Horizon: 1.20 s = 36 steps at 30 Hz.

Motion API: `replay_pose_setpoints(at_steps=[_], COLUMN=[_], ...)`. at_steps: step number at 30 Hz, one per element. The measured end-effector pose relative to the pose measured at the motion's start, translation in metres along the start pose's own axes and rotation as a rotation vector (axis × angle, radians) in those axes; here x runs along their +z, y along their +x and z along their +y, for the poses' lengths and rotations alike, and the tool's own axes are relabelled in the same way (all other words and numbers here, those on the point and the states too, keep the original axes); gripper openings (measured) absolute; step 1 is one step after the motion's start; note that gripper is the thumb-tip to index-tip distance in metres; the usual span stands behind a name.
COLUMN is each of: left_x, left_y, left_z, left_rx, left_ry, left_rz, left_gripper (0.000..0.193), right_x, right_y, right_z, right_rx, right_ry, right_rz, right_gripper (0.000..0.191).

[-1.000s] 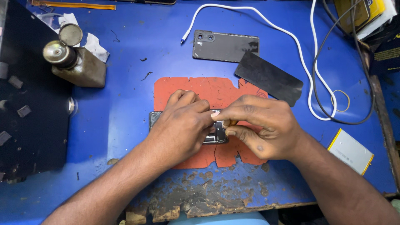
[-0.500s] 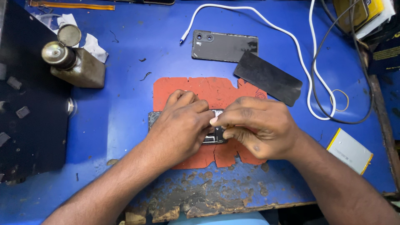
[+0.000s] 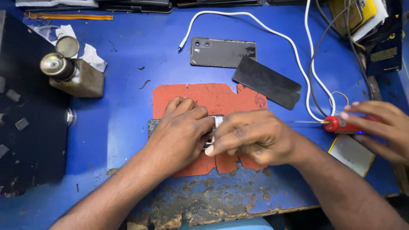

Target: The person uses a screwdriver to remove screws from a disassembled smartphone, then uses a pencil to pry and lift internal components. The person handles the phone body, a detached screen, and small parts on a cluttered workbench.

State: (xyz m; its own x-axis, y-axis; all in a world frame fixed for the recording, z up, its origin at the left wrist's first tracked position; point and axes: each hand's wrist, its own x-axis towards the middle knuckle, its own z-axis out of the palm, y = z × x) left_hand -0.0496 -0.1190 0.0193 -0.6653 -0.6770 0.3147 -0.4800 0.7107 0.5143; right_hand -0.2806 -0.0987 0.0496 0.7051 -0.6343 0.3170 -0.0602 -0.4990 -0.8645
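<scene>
An opened dark phone (image 3: 154, 126) lies on a red-orange mat (image 3: 204, 96) on the blue table (image 3: 123, 110). My left hand (image 3: 183, 134) covers the phone's left half and holds it down, fingers curled over it. From the right, my right hand (image 3: 251, 136) meets it, its fingertips pinched at the phone's middle; what they pinch is hidden. At the far right, another person's hand (image 3: 381, 127) holds a red pen-shaped tool (image 3: 341, 125) with a thin metal tip that points left toward my right hand.
A grey phone back cover (image 3: 223, 52) and a black panel (image 3: 266, 82) lie behind the mat. A white cable (image 3: 255, 25) loops across the back right. A metal-capped bottle (image 3: 74, 74) stands at left beside a black pad (image 3: 25, 106). A pale flat pack (image 3: 351, 153) lies at right.
Another person's hand with a red tool has come in from the right edge. My right hand's fingertips have slid slightly left over the phone; my left hand stays put.
</scene>
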Motion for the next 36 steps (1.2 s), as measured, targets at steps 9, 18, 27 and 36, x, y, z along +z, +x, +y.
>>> replay_pose_setpoints(at_steps=[9, 18, 27, 36], left_x=[0.0007, -0.0008, -0.0017, -0.0023], left_y=[0.0009, 0.0012, 0.0009, -0.0005], left_z=[0.0006, 0.002, 0.0021, 0.0005], left_rx=[-0.006, -0.021, -0.016, -0.006], left_ry=[0.015, 0.002, -0.003, 0.019], left_rz=[-0.008, -0.011, -0.016, -0.02], left_gripper=[0.016, 0.011, 0.012, 0.015], right_x=[0.0023, 0.004, -0.0035, -0.0025], right_y=[0.0001, -0.0001, -0.0042, -0.0038], right_z=[0.0013, -0.0012, 0.003, 0.0028], right_rx=[0.156, 0.118, 0.053, 0.074], right_ry=[0.126, 0.081, 0.096, 0.069], right_rz=[0.017, 0.079, 0.042, 0.014], right_gripper=[0.045, 0.043, 0.06, 0.055])
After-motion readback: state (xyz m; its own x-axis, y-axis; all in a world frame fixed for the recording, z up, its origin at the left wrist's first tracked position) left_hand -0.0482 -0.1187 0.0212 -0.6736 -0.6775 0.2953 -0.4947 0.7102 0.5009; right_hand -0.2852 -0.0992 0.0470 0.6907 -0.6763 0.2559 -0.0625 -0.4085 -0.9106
